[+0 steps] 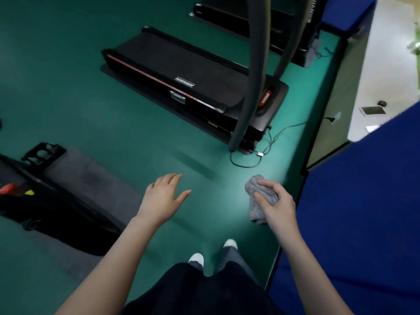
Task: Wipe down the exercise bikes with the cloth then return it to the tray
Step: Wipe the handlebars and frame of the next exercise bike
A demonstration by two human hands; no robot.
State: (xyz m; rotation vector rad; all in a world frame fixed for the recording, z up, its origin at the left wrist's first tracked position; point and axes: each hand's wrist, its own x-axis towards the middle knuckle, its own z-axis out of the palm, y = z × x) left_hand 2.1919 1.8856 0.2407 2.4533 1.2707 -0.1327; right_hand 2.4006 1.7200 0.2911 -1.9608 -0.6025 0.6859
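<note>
Green floor (95,114) fills most of the view. Blue padded mats (354,223) take the 3 to 5 o'clock side, touching the floor's right edge. Black treadmill (181,76) lies at 12 o'clock, deck running from 11 toward 1, two grey uprights (252,71) rising from its near end. A second treadmill deck (229,17) sits farther off at 12 to 1 o'clock, partly cut by the frame. Black power cable (266,146) loops on the floor just beside the near treadmill's front end, at about 1 o'clock from centre. Dark exercise machine base (45,201) at 9 o'clock stands on a grey mat (91,178); red and yellow marks on it, black pedal (42,153) at its upper end. Type of machine hard to tell, only partly in view.

Person stands at 6 o'clock, dark clothing, two white shoes (196,258) on the floor.

Left hand (163,196), just left of centre, is loose and empty, fingers spread, palm down, touching nothing. Right hand (272,205) at 4 o'clock from centre is clenched around the grey cloth (256,201), thumb and fingers wrapped over its middle. Cloth is bunched, ends sticking out above and below the grip, held in the air above the floor, near the blue mat edge and well apart from both machines. Picture slightly motion-blurred.
</note>
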